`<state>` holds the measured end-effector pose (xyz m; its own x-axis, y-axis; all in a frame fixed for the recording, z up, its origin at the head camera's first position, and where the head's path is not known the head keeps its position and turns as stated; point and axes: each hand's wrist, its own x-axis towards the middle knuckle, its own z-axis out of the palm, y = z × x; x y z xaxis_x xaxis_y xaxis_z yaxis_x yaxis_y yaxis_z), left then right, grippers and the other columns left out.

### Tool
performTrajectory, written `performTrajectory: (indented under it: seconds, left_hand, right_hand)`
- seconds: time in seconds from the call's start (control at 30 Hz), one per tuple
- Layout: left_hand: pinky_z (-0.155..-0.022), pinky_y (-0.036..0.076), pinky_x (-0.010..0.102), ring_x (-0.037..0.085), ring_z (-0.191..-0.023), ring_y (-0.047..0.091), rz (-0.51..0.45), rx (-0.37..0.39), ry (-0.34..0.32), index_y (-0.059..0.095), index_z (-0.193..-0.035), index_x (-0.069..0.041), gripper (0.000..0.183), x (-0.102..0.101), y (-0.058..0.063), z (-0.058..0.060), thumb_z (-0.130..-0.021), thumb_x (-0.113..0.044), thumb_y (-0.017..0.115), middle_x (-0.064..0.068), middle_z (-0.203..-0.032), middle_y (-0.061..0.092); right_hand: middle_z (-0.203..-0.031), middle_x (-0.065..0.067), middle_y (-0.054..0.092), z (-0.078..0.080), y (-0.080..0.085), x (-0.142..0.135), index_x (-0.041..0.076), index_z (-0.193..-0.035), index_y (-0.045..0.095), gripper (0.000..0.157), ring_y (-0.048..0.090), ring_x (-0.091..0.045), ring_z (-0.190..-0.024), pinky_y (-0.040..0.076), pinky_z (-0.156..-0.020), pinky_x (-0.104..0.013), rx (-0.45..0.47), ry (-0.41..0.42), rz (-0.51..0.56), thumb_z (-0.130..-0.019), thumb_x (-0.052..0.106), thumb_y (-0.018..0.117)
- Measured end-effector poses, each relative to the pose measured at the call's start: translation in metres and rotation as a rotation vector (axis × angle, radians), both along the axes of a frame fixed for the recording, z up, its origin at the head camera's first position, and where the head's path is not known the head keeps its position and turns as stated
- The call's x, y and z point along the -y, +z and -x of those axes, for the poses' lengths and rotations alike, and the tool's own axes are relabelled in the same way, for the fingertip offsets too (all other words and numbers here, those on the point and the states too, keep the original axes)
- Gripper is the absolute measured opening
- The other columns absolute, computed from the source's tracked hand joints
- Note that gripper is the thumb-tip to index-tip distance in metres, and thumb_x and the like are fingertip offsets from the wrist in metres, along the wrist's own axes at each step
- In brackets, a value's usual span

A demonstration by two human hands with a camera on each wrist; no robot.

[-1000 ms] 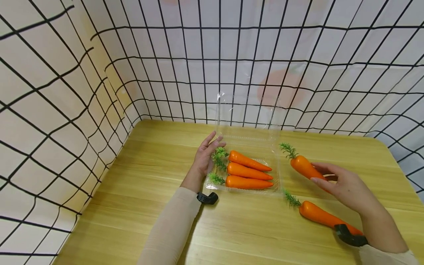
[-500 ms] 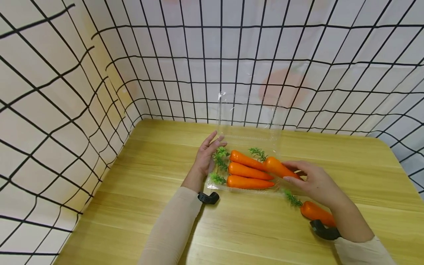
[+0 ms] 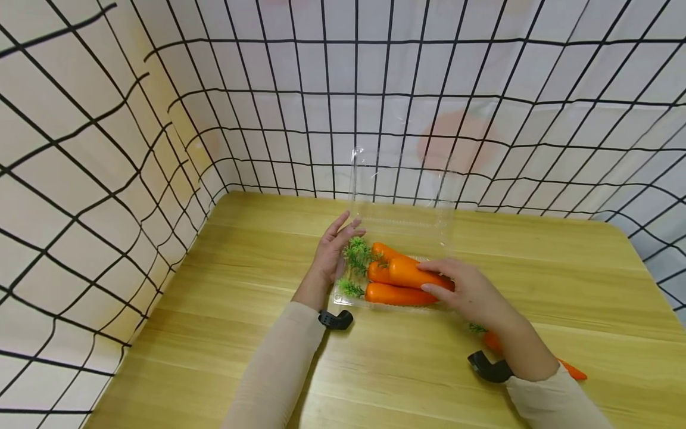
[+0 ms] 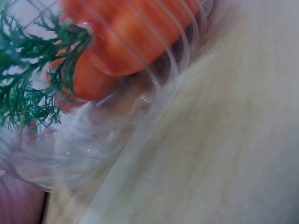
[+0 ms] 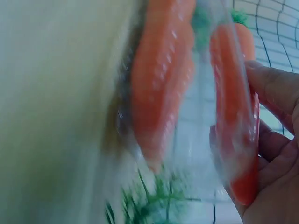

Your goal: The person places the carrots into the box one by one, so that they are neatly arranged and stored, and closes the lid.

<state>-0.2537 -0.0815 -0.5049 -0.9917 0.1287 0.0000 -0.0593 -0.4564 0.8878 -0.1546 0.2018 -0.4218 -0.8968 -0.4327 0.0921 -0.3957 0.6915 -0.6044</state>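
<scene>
A clear plastic clamshell box (image 3: pixel 348 301) lies on the table with its lid (image 3: pixel 399 185) standing up at the back. Three orange carrots with green tops are inside, the front one (image 3: pixel 393 294) fully along the near wall. My right hand (image 3: pixel 474 292) pinches another carrot (image 3: pixel 412 274) between thumb and fingers, over the box and overlapping the two rear carrots. Along the box's left side rests my left hand (image 3: pixel 327 256), fingers extended. The left wrist view shows carrots (image 4: pixel 131 37) through the ribbed plastic wall. In the right wrist view, plastic overlaps the held carrot (image 5: pixel 231 88).
One more carrot (image 3: pixel 572 369) lies on the wooden table (image 3: pixel 214 333) to the right, partly hidden by my right forearm. Black wire grid panels (image 3: pixel 300 95) border the table at the back and sides. Each wrist wears a black camera mount (image 3: pixel 336 320).
My right hand has carried its carrot leftward from the right side of the table to over the box. The left hand has stayed at the box's left side.
</scene>
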Motion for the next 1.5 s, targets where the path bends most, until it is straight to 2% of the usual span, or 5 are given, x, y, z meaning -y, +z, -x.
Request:
performTrajectory:
  seconds: [0.1,0.37,0.7,0.97,1.5]
  left_hand:
    - [-0.125,-0.013,0.06,0.008,-0.109,0.068,0.01,-0.006,0.004,0.037,-0.158,-0.011,0.053,0.0,0.0,0.0,-0.107,-0.011,0.051,0.016,-0.155,0.05]
    - [-0.129,0.015,0.054,0.006,-0.109,0.067,0.1,-0.016,-0.01,0.036,-0.159,-0.013,0.054,0.0,0.0,-0.002,-0.107,-0.017,0.051,0.016,-0.156,0.049]
    - [-0.124,0.033,0.046,0.006,-0.111,0.067,0.079,0.016,-0.019,0.037,-0.159,-0.017,0.053,0.002,0.001,-0.002,-0.107,-0.019,0.052,0.01,-0.156,0.051]
    - [-0.128,0.016,0.055,0.006,-0.108,0.069,0.114,-0.004,0.007,0.038,-0.158,-0.014,0.054,0.002,0.001,-0.001,-0.107,-0.019,0.054,0.013,-0.154,0.052]
    - [-0.126,0.028,0.05,0.008,-0.113,0.068,0.118,0.006,-0.005,0.037,-0.158,-0.015,0.055,0.003,0.0,0.0,-0.107,-0.021,0.054,0.012,-0.155,0.052]
  right_hand:
    - [-0.132,-0.013,0.069,0.002,-0.006,0.012,0.015,-0.13,0.069,0.036,0.063,-0.036,-0.12,0.05,-0.103,-0.059,-0.008,0.03,0.01,-0.094,0.018,0.074]
    - [-0.132,-0.01,0.069,0.003,-0.018,0.028,0.017,-0.128,0.069,0.035,0.063,-0.034,-0.122,0.05,-0.105,-0.057,-0.022,0.048,0.012,-0.093,0.015,0.075]
    - [-0.137,-0.008,0.067,0.006,-0.021,0.036,0.017,-0.135,0.066,0.04,0.061,-0.034,-0.126,0.048,-0.108,-0.058,0.024,0.043,-0.041,-0.096,0.02,0.073]
    - [-0.139,-0.01,0.066,0.006,-0.022,0.034,0.017,-0.134,0.066,0.038,0.059,-0.036,-0.13,0.046,-0.11,-0.059,-0.005,0.017,-0.027,-0.096,0.02,0.072]
    - [-0.132,-0.003,0.069,-0.009,-0.013,0.001,0.015,-0.129,0.069,0.033,0.063,-0.031,-0.124,0.05,-0.104,-0.056,-0.04,-0.095,0.103,-0.096,0.017,0.072]
